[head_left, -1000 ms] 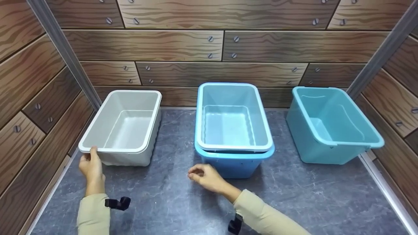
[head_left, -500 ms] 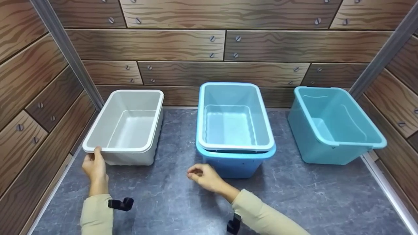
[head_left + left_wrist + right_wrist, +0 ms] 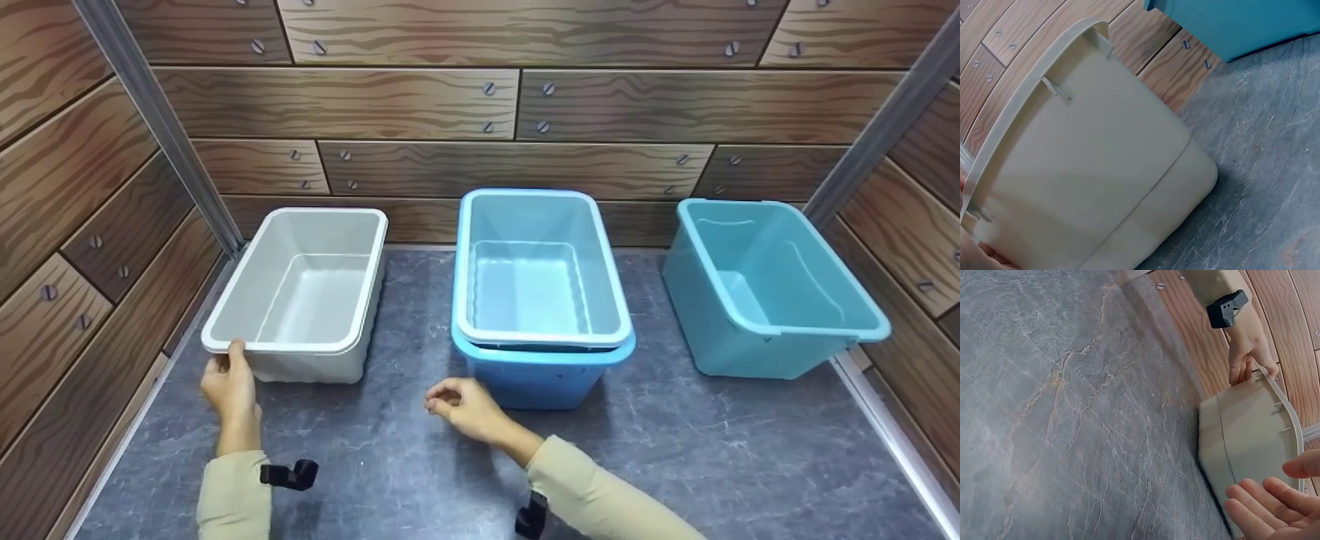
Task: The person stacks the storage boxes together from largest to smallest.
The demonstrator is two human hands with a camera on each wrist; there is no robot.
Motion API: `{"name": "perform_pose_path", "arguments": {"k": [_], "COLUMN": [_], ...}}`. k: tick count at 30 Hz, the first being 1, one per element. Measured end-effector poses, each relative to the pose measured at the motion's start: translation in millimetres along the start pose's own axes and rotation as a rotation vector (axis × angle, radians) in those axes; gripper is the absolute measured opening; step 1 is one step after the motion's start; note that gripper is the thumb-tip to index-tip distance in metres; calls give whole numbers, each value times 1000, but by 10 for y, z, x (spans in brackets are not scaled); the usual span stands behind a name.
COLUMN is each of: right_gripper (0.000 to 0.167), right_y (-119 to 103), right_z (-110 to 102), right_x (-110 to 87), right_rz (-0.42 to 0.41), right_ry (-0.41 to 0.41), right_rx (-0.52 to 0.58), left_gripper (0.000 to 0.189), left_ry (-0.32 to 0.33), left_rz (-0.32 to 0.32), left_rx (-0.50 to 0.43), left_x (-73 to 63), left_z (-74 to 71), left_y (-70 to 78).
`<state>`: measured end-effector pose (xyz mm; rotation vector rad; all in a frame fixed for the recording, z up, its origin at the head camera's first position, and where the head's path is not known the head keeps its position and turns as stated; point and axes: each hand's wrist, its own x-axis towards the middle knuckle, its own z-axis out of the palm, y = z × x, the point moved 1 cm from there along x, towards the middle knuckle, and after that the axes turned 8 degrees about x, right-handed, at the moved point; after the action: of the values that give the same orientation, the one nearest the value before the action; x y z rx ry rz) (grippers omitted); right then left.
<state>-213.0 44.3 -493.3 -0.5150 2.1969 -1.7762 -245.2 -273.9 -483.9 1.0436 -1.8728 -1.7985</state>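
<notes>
My left hand (image 3: 231, 386) grips the near left corner of a grey plastic bin (image 3: 315, 364), thumb over the rim and fingers beneath it. In the left wrist view the bin's outer wall (image 3: 1089, 135) fills much of the picture, with only part of the hand (image 3: 977, 253) at the lower left. Empty and loosely curled, my right hand (image 3: 474, 412) hovers in front of a blue bin (image 3: 536, 382), into which a lighter blue bin (image 3: 525, 300) is nested. The right wrist view has that hand's bent fingers (image 3: 1258, 506) overlapping the grey bin.
To the right stands a teal bin (image 3: 739, 349). All the bins are on a dark marbled surface (image 3: 390, 480), bounded by wood-patterned walls (image 3: 420, 105) at the back and sides. Metal strips (image 3: 896, 442) run along the side edges.
The grey bin has slid a little to the right, with my left hand still holding its corner. My right hand has drifted very slightly left; the other bins stay in place.
</notes>
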Motion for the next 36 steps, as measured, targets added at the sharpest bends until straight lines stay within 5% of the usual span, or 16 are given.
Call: {"name": "perform_pose_path", "arguments": {"k": [8,16,28,36], "right_gripper": [21,23,21,20], "right_y": [44,57,35,39], "right_z": [30,69,98,71], "right_x": [0,10,34,64], "right_rz": [-3,9,35,23], "right_ry": [6,10,11,25], "right_rx": [-6,-14,-26,-44], "left_gripper": [57,59,66,52], "left_ry": [-38,-39,-85,-81], "left_rz": [16,34,28,51], "left_rx": [-44,13,29,-73], "left_x": [-83,-135,19,114], "left_z": [26,45,-68,-66], "left_y": [-35,-45,-145,-117]}}
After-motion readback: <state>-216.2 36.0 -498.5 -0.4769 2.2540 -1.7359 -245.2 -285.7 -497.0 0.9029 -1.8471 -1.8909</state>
